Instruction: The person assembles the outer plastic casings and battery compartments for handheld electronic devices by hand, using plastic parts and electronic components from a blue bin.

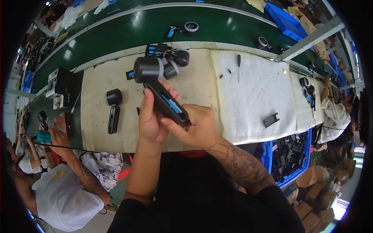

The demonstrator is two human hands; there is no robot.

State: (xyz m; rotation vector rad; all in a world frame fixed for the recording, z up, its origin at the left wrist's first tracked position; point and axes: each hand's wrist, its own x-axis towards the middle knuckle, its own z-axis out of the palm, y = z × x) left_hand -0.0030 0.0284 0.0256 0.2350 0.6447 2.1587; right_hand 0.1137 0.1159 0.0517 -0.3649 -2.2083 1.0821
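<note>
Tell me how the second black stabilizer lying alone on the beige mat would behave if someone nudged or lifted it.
The black stabilizer looks rigid, so it would probably lift in one piece. Its round head seems bulkier than the slim handle, so it may feel top-heavy. Lying flat on the mat, it likely slides rather than rolls.

Head view, close above workbench (248, 89)
</note>
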